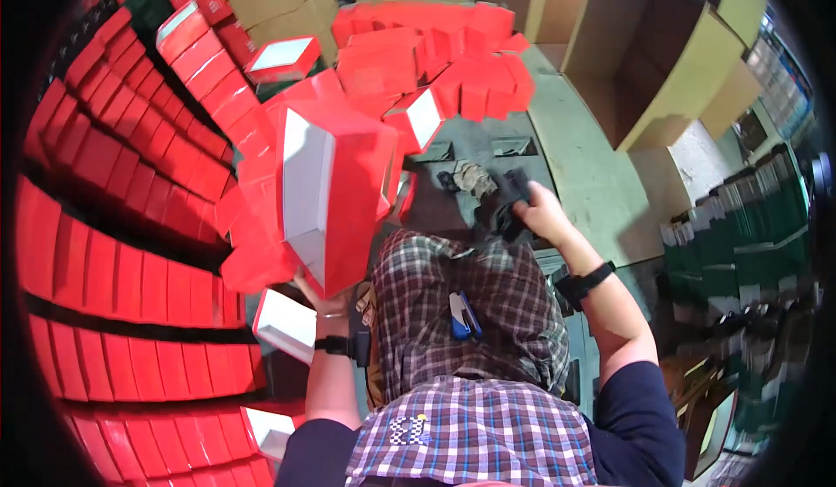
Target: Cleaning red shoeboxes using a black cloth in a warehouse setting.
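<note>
- Left hand (317,298) is sitting at the lower end of a red-and-white box (353,195); its fingers are mostly hiding, so its grip can't be told.
- That box is looming just beyond the same hand, leaning.
- Right hand (542,214) is curling its fingers onto a dark object (515,187), kind unclear.
- Between the hands, nearer the body, a blue stapler (464,315) is resting on the lap.
- Red boxes (131,287) are standing in rows left of the left hand.

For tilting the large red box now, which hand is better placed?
Probably the left hand: it appears to hold the near end of the large red box; the right hand is apart, at dark material.
</note>
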A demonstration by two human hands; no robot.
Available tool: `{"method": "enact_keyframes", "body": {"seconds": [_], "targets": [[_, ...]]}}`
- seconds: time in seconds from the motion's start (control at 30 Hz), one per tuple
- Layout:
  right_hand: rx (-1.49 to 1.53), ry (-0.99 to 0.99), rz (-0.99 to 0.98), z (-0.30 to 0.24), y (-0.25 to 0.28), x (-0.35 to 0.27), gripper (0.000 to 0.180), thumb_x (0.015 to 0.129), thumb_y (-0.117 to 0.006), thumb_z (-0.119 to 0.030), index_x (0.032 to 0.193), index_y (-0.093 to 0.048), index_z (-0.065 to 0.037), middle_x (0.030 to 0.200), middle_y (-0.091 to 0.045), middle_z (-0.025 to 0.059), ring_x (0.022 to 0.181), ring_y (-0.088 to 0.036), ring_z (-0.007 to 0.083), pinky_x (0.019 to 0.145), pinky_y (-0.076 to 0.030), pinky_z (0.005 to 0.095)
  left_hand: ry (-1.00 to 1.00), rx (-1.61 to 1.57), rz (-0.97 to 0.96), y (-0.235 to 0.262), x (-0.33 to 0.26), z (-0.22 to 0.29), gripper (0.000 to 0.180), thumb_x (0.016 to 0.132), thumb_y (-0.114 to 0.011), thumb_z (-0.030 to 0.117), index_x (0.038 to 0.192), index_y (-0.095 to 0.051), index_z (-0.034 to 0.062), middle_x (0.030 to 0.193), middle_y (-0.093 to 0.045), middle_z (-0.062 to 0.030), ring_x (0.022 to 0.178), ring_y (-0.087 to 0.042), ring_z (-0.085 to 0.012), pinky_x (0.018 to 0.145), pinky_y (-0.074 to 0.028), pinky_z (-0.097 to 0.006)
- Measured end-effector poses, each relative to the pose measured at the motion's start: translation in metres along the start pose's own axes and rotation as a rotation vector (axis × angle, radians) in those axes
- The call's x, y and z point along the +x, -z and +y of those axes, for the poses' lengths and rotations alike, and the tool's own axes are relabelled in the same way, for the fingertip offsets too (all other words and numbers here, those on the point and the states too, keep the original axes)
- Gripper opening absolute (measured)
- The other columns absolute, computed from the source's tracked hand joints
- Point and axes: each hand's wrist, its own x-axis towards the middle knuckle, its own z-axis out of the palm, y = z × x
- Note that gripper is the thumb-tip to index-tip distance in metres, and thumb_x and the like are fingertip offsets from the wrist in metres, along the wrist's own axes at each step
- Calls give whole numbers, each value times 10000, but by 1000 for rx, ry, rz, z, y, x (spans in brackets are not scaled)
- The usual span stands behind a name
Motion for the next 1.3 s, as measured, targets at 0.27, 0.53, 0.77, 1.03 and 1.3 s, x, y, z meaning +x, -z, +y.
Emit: {"method": "enact_keyframes", "body": {"seconds": [0.27, 0.53, 0.77, 1.03, 1.3], "targets": [[433, 333, 318, -115, -22, 47, 473, 870, -601, 16, 1330, -492, 25, 1202, -616, 75, 1124, -562, 149, 1000, -414, 297, 89, 55, 92, -78, 5, -64, 807, 809, -554, 594, 1439, -391, 118, 1407, -488, -119, 1308, -457, -328, 1041, -401, -537], [-89, 949, -86, -128, -175, -5, 575, 678, -660, 6, 1236, -522, 28, 1363, -459, 283, 1294, -435, 428, 1066, -396, 477, -204, -32, 279, -57, 15, -73, 644, 897, -465, 570, 1356, -509, 120, 1376, -543, -109, 1228, -541, -283, 993, -437, -571], [-162, 648, -432, -87, -172, -38, 522, 713, -611, 7, 1232, -551, 23, 1282, -548, 239, 1208, -522, 411, 1051, -407, 441, -659, -155, 318, -87, -82, 40, 628, 869, -526, 523, 1326, -454, 98, 1344, -521, -149, 1242, -493, -374, 1059, -376, -592], [35, 605, -459, -32, -134, 35, 472, 825, -529, 87, 1295, -523, 42, 1296, -563, 166, 1235, -511, 287, 1079, -340, 355, -1292, 18, 763, -60, -274, 86, 550, 891, -479, 453, 1255, -506, 42, 1245, -561, -147, 1173, -512, -348, 1069, -378, -562], [222, 420, -490, 3, -129, 46, 408, 903, -548, 63, 1309, -516, 37, 1240, -609, 63, 1136, -532, 149, 1015, -368, 282, -1165, -120, 1137, 72, -372, 105, 387, 904, -565, 402, 1017, -573, 32, 960, -660, -134, 855, -622, -268, 802, -532, -393]]}}
